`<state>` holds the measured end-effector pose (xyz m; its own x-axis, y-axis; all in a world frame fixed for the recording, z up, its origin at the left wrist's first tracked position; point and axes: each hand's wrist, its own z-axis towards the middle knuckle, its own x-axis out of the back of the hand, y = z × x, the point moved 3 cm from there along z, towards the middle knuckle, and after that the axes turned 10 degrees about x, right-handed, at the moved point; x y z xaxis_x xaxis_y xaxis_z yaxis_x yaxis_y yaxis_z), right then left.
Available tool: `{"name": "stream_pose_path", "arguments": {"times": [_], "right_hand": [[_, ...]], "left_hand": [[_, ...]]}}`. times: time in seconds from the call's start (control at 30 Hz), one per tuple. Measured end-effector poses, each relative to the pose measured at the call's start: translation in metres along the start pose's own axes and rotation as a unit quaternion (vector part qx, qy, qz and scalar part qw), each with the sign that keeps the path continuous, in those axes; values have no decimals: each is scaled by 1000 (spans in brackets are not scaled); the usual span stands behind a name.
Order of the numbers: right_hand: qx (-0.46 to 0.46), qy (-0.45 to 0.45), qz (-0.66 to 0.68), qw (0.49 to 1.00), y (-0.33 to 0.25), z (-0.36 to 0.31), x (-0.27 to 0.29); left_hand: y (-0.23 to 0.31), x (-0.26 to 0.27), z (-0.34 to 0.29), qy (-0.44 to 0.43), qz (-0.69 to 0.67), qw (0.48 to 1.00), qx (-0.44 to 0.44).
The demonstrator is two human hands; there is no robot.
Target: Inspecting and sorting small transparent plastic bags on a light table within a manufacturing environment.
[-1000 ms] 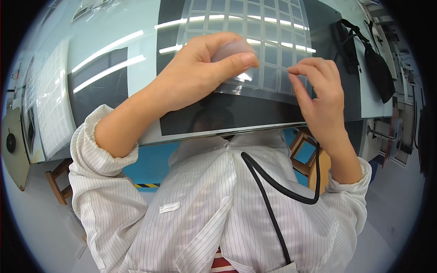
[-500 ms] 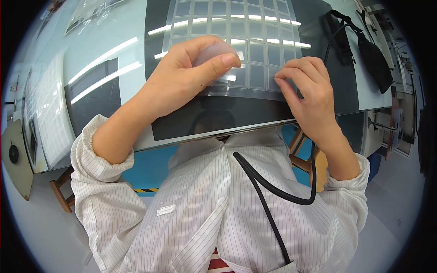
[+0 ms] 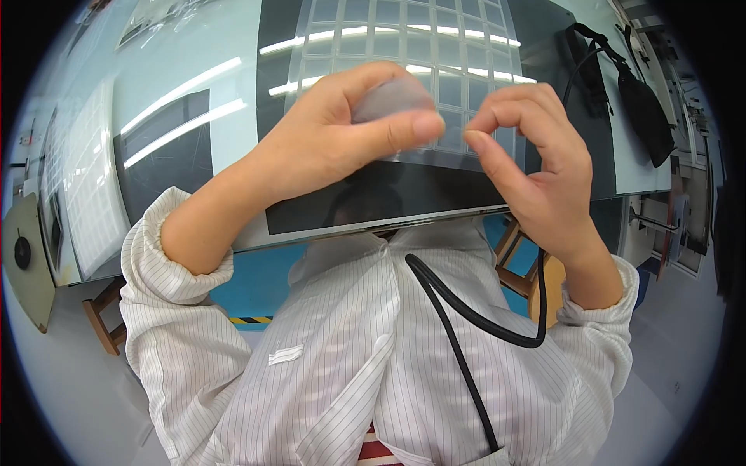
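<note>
My left hand (image 3: 334, 136) is closed round thin, translucent pieces of film (image 3: 392, 99), with the thumb along their near side. To its right, my right hand (image 3: 544, 159) has thumb and forefinger bent together in a pinch. Whatever lies between those fingertips, if anything, is too small to make out. Both hands are above the near part of a clear plastic tray (image 3: 298, 58) divided into a grid of rectangular pockets. The left hand and the film hide some of those pockets. A small gap separates the left thumb tip from the right fingertips.
The tray lies on a dark mat (image 3: 311, 208) by the table's near edge. Left of it are a dark rectangular sheet (image 3: 167, 147) and a pale gridded tray (image 3: 89, 175). At the right lies a black pouch (image 3: 643, 113) with straps. A black cable (image 3: 497, 334) loops across my front.
My left hand has moved right with the film, and its thumb now reaches close to the right fingertips. The right hand has shifted slightly right and turned. The whole view has shifted a little.
</note>
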<state>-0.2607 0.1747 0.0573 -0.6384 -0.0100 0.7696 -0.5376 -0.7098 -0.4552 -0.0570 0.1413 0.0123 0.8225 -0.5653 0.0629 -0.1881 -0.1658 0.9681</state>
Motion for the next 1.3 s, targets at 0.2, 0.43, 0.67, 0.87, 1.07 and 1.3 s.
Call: {"name": "stream_pose_path", "arguments": {"times": [0.2,0.43,0.67,0.87,1.07,1.3], "right_hand": [[55,64,49,995,-7,17,-11],[-17,-18,-211,977,20,-33,2],[0,-22,-233,972,23,-35,5],[15,-6,-229,973,26,-39,6],[18,6,-221,975,29,-38,5],[-12,-19,4,1000,5,-12,24]], "left_hand": [[-3,1,3,-23,13,999,-37],[-6,5,2,-12,-47,999,7],[-2,6,3,-15,-39,999,31],[0,5,3,-18,-34,998,48],[-2,3,3,-9,-20,999,36],[-2,2,5,-17,-28,999,17]]}}
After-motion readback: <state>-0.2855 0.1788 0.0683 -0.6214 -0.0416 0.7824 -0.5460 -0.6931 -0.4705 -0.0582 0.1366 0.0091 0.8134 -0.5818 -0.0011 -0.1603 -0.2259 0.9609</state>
